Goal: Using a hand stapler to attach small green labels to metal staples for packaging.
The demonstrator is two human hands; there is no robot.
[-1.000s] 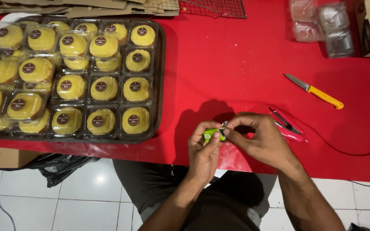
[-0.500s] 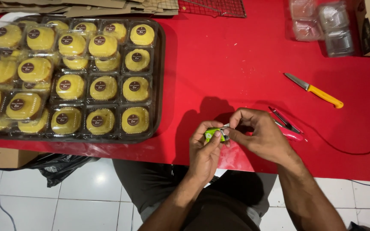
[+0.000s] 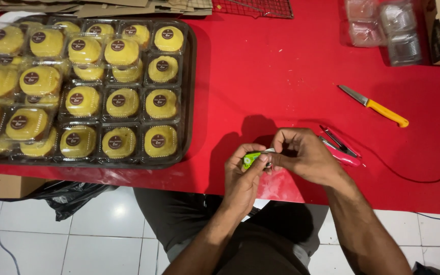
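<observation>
a red table (image 3: 260, 66) is filling most of the view, with white floor tiles (image 3: 98, 229) showing below its near edge. the person is sitting at that edge, and both hands are meeting over the table just in front of the body. the left hand (image 3: 243, 175) is pinching a small green object (image 3: 251, 159) between thumb and fingers, its grip closed around it; most of the object is hiding under the fingers, so its kind is hard to make out. the right hand (image 3: 306, 155) is curling over the object's right end, fingertips pressing together on a small pale part there, and how it is holding that part cannot be told. just right of this hand a pink tool (image 3: 341, 150) is lying on the table, partly covered by the hand. farther right a knife with a yellow handle (image 3: 375, 105) is lying alone. at left a dark tray (image 3: 189, 102) is carrying clear boxes of yellow cakes (image 3: 120, 102), its left side cut off by the frame. empty clear containers (image 3: 383, 25) are sitting at the top right, blurred and partly cropped.
</observation>
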